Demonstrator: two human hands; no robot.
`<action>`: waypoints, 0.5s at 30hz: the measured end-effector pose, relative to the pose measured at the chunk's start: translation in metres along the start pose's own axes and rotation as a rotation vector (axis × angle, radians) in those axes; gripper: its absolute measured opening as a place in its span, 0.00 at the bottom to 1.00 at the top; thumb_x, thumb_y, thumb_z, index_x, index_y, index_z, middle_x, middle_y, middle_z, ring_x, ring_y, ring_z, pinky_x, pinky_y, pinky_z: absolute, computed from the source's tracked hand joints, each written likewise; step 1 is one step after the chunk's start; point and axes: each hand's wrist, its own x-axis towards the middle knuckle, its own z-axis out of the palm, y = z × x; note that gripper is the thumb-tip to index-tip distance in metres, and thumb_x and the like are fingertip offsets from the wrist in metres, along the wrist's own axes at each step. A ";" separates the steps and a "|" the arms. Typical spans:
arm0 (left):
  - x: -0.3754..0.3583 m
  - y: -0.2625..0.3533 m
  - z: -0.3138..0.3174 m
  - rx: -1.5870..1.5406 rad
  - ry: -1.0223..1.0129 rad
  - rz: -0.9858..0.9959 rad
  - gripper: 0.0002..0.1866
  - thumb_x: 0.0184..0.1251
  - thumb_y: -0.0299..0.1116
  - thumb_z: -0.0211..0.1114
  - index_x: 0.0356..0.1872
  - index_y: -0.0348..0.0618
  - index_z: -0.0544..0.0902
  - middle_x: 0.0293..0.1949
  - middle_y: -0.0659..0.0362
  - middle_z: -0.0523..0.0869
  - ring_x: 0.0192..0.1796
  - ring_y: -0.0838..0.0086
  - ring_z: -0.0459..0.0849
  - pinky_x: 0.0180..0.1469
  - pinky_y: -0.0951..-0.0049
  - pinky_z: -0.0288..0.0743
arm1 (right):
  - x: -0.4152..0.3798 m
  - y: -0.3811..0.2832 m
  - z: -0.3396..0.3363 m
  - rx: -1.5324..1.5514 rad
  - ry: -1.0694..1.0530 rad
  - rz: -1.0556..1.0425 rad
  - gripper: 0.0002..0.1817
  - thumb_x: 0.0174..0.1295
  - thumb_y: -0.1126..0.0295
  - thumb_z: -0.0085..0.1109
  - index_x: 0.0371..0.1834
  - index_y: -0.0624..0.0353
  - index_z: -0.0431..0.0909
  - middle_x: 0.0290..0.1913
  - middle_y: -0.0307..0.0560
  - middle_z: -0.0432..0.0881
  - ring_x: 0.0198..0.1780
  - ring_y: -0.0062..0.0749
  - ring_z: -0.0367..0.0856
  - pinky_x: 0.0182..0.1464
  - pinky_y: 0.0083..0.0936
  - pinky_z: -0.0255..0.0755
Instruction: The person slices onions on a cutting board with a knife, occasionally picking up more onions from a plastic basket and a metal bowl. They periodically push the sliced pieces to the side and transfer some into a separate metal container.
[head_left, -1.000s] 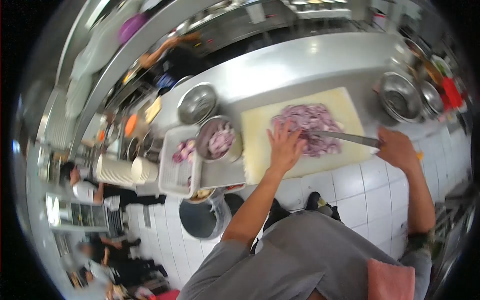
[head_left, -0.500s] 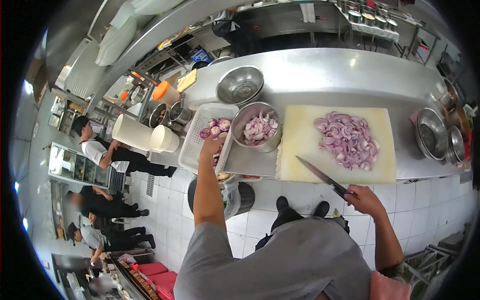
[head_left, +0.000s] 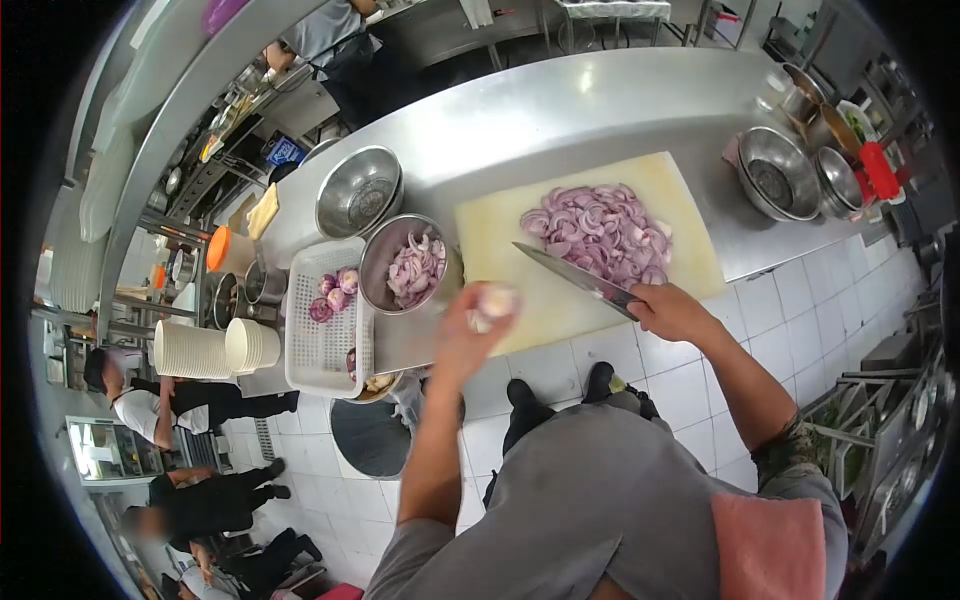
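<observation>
My left hand [head_left: 468, 333] holds a peeled red onion [head_left: 493, 300] above the near left edge of the pale cutting board [head_left: 500, 235]. My right hand [head_left: 670, 310] grips the handle of a long knife [head_left: 570, 272], its blade lying across the board's near side. A heap of sliced red onion [head_left: 598, 230] covers the board's right half. A steel bowl of onion slices [head_left: 412, 267] stands left of the board. Beside it a white perforated basket [head_left: 320, 345] holds a few whole onions [head_left: 333, 292].
An empty steel bowl [head_left: 358, 190] sits behind the basket on the steel counter [head_left: 560, 110]. More steel bowls [head_left: 778, 172] and pots stand at the counter's right end. A bin [head_left: 372, 438] is under the counter edge. Stacked white plates [head_left: 215, 347] and other people are at left.
My left hand has come back from the basket with an onion and moved to the board. The knife has swung up over the board's near edge.
</observation>
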 end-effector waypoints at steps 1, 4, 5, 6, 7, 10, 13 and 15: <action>0.002 0.023 0.023 -0.051 -0.125 -0.080 0.29 0.60 0.44 0.83 0.59 0.41 0.85 0.49 0.53 0.89 0.54 0.63 0.87 0.63 0.60 0.77 | -0.003 -0.005 0.001 0.010 0.026 -0.003 0.13 0.75 0.63 0.56 0.53 0.60 0.76 0.36 0.64 0.86 0.45 0.66 0.84 0.49 0.59 0.74; 0.002 0.002 0.067 0.285 -0.107 0.096 0.31 0.56 0.46 0.84 0.58 0.41 0.86 0.52 0.50 0.86 0.58 0.57 0.83 0.69 0.53 0.69 | -0.022 -0.012 0.005 0.003 0.067 -0.017 0.14 0.76 0.64 0.55 0.56 0.60 0.73 0.34 0.65 0.85 0.42 0.68 0.84 0.46 0.61 0.74; 0.001 0.000 0.070 0.300 -0.049 0.146 0.31 0.56 0.47 0.84 0.58 0.41 0.86 0.53 0.50 0.85 0.58 0.56 0.82 0.70 0.52 0.67 | -0.030 -0.014 0.004 -0.018 0.065 -0.029 0.14 0.76 0.64 0.54 0.57 0.60 0.73 0.33 0.65 0.85 0.41 0.69 0.84 0.45 0.61 0.74; -0.002 0.000 0.072 0.315 0.007 0.195 0.31 0.56 0.47 0.84 0.57 0.41 0.86 0.54 0.49 0.84 0.59 0.54 0.81 0.70 0.50 0.65 | -0.038 -0.016 0.004 -0.038 0.059 -0.039 0.13 0.76 0.65 0.54 0.57 0.59 0.72 0.32 0.65 0.85 0.40 0.69 0.84 0.44 0.61 0.74; -0.005 0.001 0.074 0.266 0.060 0.212 0.28 0.59 0.45 0.82 0.57 0.41 0.86 0.55 0.49 0.83 0.58 0.54 0.81 0.69 0.51 0.67 | -0.048 -0.021 0.004 -0.068 0.053 -0.025 0.13 0.76 0.65 0.54 0.57 0.60 0.72 0.31 0.64 0.85 0.38 0.68 0.85 0.43 0.60 0.75; -0.008 -0.003 0.079 0.141 0.151 0.272 0.20 0.66 0.37 0.76 0.55 0.40 0.86 0.56 0.48 0.82 0.57 0.53 0.81 0.64 0.52 0.72 | -0.064 -0.033 0.006 -0.150 0.056 -0.002 0.12 0.75 0.67 0.54 0.56 0.60 0.71 0.30 0.62 0.85 0.36 0.65 0.86 0.40 0.58 0.77; -0.012 -0.009 0.093 0.065 0.134 0.268 0.12 0.69 0.29 0.71 0.50 0.39 0.85 0.52 0.48 0.82 0.54 0.53 0.81 0.59 0.54 0.76 | -0.076 -0.032 0.012 -0.247 0.051 -0.018 0.13 0.72 0.71 0.55 0.57 0.60 0.71 0.32 0.58 0.86 0.35 0.60 0.88 0.39 0.55 0.79; -0.009 -0.005 0.099 0.046 0.150 0.208 0.08 0.69 0.24 0.68 0.48 0.38 0.84 0.51 0.48 0.82 0.53 0.52 0.82 0.56 0.56 0.78 | -0.080 -0.034 0.012 -0.333 0.032 -0.029 0.15 0.69 0.73 0.55 0.58 0.60 0.71 0.33 0.57 0.87 0.35 0.58 0.89 0.39 0.52 0.81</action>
